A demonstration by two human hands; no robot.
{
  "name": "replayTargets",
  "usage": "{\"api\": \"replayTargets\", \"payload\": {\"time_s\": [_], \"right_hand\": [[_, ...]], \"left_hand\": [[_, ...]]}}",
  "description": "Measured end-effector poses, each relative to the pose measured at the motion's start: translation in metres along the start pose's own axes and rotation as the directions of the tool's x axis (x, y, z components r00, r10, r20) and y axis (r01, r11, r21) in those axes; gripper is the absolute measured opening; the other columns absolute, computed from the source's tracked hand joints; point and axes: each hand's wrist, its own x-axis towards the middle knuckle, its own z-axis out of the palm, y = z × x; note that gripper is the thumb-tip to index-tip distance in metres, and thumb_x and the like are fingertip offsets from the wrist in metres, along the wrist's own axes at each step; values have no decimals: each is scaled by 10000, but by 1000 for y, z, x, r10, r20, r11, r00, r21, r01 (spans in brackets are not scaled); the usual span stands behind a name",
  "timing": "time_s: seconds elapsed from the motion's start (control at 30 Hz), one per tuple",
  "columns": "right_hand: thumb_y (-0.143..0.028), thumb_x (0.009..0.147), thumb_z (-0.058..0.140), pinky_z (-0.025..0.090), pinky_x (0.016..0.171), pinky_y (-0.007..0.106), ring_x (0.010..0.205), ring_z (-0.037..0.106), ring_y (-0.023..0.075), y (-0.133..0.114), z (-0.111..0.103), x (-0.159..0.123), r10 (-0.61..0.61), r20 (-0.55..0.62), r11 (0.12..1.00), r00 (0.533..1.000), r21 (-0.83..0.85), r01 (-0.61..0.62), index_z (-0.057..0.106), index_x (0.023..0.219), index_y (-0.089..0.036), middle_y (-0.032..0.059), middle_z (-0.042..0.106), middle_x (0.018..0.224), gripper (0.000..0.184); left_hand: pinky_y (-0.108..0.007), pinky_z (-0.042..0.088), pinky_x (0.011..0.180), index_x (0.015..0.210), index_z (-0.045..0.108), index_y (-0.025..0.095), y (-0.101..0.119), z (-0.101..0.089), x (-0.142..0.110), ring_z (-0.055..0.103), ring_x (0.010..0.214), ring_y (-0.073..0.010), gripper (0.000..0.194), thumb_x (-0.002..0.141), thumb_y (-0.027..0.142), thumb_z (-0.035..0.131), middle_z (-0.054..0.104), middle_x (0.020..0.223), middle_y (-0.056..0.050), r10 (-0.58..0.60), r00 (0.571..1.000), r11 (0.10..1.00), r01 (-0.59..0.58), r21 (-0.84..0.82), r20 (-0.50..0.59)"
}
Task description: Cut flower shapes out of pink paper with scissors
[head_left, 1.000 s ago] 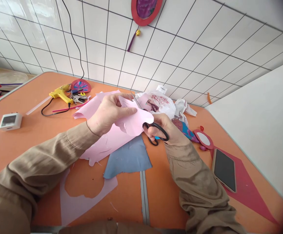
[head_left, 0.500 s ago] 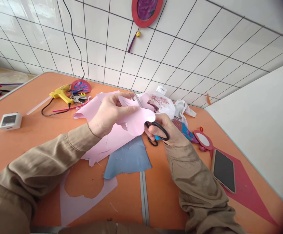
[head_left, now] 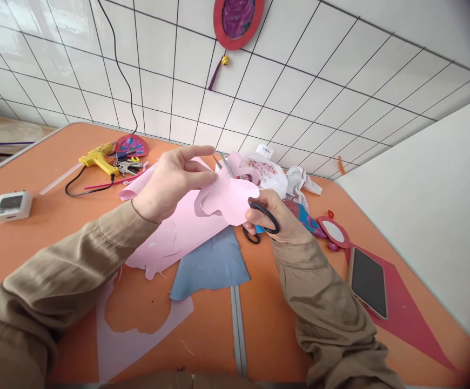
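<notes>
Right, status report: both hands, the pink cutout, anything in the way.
Left hand at pink cutout's upper edge, grip unclear. Right hand gripping black-handled scissors, blades apart. Cutout raised over pink sheet, hiding part of scissors.

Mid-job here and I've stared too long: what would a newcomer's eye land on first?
Probably the pink piece at the centre, with the left hand at its upper left edge and black-handled scissors in the right hand. Next, perhaps, the yellow glue gun at the back left of the orange table, and the red-framed oval high on the white tiled wall.
</notes>
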Motion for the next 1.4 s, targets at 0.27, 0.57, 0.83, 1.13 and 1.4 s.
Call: {"api": "replayTargets", "payload": {"time_s": [0.27,0.57,0.83,1.13,1.4], "right_hand": [[-611,783,766,371,390,216,399,462,82,2,-1,0,29,0,999,1000,-12,-29,604,729,-181,-49,508,516,463],[-620,751,789,346,358,206,395,455,83,2,3,0,63,-25,998,998,-1,-63,588,698,-182,-45,505,500,485],[-591,733,814,326,342,197,386,455,81,3,5,0,67,-28,997,997,31,-67,580,664,-180,-49,510,490,478],[-590,769,787,335,357,200,404,453,81,6,6,1,33,-4,999,999,42,-33,647,779,-168,-50,498,521,444],[-561,751,812,307,350,194,385,444,74,4,8,1,32,-7,998,999,48,-32,582,691,-171,-53,498,493,457]], "left_hand": [[-303,487,638,1234,683,89,2,1,0,642,632,-147,567,672,120,753,728,695,-14,-30,999,999,29,17,35],[-331,527,659,1223,682,121,-3,2,-1,690,672,-185,555,689,206,807,745,725,-25,-7,998,999,4,50,59],[-304,512,669,1210,681,100,-3,3,0,665,670,-159,552,672,163,788,739,711,-15,-39,997,999,37,32,63],[-303,507,645,1216,676,97,-2,4,-2,649,627,-155,553,681,181,792,711,668,-2,-58,996,998,58,10,70],[-303,514,639,1157,683,117,-4,4,-3,647,634,-157,496,680,185,798,702,663,5,-65,997,998,64,20,51]]}}
